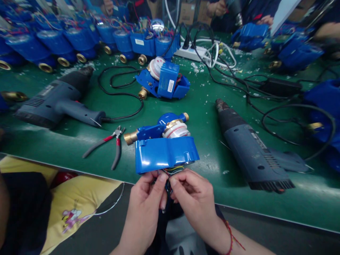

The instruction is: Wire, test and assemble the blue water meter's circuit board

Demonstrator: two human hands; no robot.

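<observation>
Blue meter (165,153) lies with wires (176,170) at its near edge, presumably for easy reach; just before it, left hand (147,194) and right hand (196,195), each grip clamped on wires.

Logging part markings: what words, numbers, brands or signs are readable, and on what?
No text is readable.
Near meter: none visible.
Label and dial on the middle meter: too small.
Sticker on rear box: too small.
Left heat gun, nameplate: blurred.
Right heat gun, strip: blurred.
</observation>
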